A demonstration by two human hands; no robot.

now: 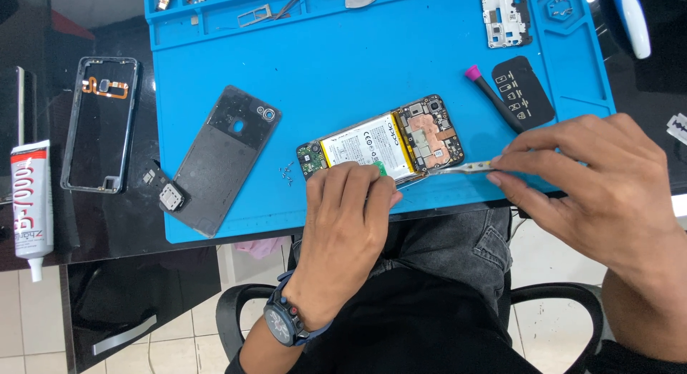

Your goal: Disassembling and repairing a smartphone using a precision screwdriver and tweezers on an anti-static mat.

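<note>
An opened phone [386, 141] lies on the blue work mat [343, 52], its white battery and copper-coloured board exposed. My left hand [347, 217] rests on the phone's near edge, fingers pressing it down; a dark watch sits on that wrist. My right hand [594, 177] pinches metal tweezers [461, 168], whose tips reach the phone's near edge by the board. A few tiny screws [286, 172] lie just left of the phone.
A dark back cover [222, 156] lies at the mat's left. A phone frame [100, 124] and glue tube [30, 202] sit on the black table. A pink-tipped black tool [494, 95], black sticker sheet [524, 90] and white bracket [506, 16] lie at right.
</note>
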